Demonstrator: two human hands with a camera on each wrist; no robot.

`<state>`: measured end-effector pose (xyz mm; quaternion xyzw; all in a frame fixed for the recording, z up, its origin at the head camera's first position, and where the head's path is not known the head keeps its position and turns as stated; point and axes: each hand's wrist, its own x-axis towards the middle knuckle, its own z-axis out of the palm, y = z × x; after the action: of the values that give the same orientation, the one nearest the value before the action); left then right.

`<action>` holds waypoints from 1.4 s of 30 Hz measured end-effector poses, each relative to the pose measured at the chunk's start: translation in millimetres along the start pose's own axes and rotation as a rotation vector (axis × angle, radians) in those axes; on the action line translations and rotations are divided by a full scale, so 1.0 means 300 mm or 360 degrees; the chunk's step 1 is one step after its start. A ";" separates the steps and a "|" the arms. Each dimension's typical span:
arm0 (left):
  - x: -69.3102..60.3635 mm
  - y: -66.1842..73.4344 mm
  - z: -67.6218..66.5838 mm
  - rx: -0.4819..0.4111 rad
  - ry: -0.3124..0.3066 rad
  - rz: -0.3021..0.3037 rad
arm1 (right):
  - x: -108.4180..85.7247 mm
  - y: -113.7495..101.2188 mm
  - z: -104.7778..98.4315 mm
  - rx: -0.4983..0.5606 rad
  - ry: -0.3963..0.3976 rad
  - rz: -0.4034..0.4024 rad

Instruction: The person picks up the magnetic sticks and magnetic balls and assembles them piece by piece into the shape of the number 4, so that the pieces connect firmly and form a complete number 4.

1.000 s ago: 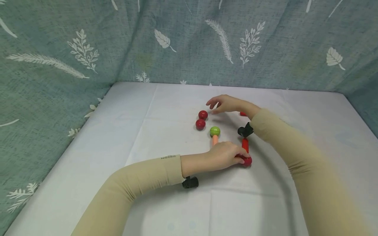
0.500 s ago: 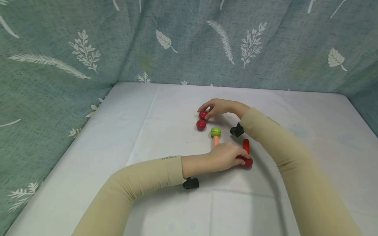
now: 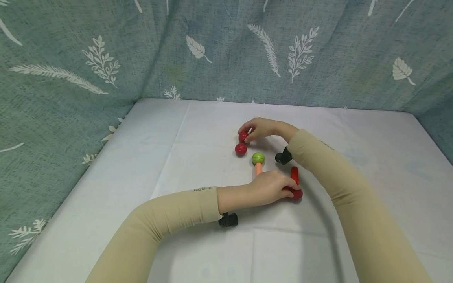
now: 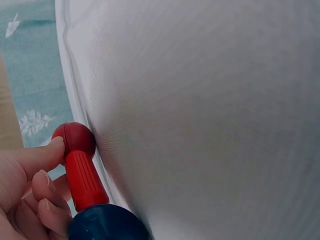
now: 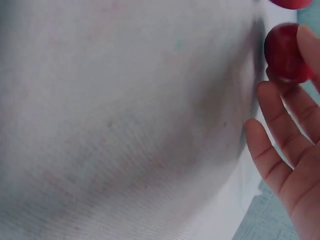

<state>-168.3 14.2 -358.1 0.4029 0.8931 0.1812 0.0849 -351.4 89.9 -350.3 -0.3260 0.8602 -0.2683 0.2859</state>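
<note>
While stretched out beyond the left hand [image 3: 269, 188], pinching the far red ball [image 3: 243, 136] between thumb and fingers of the right hand [image 3: 261, 128], just past a loose red ball [image 3: 241, 149] left untouched on the white tabletop [image 3: 198, 169]. Hard to tell from either view whether lifted or resting.

Next rightward, between the two hands and apart from both, showing a green ball [image 3: 258, 158] at the top of an orange stick [image 3: 258, 168], with the lower end hidden behind the left hand.

Farther right, gripping the near red ball [image 3: 296, 194] with thumb and fingers of the left hand, and just beyond those fingers, showing a red stick [image 3: 294, 175] pointing away. In the left wrist view, showing a ribbed red length [image 4: 87, 180] running from that ball to a dark blue ball [image 4: 107, 224]; cannot tell whether joined there, or whether the same stick.

Looks like a step of taking up a ball with the right hand while steadying a stick-and-ball piece with the left. For the next move, probably needing a secure pinch, a lift clear of the loose neighbour, a path around the green ball, and a steady left grip.
</note>
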 end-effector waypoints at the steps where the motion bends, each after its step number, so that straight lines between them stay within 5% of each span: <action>1: 0.000 0.000 0.000 0.0000 0.0001 0.0001 | -0.003 0.000 -0.003 -0.0016 0.0010 -0.0003; 9: 0.001 0.001 0.000 -0.0007 0.0000 0.0016 | -0.067 0.013 -0.041 -0.0069 0.0121 0.0035; 23: 0.008 -0.001 0.002 -0.0023 -0.0053 -0.0015 | -0.285 0.073 -0.057 -0.0116 0.0283 0.0018; 42: 0.009 0.000 0.000 -0.0006 -0.0042 -0.0034 | -0.480 0.178 0.055 0.0068 0.0373 0.0103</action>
<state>-170.0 16.1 -358.2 0.3954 0.8959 0.1765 0.0994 -272.4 222.6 -350.7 -0.2582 0.8919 -0.3134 0.1988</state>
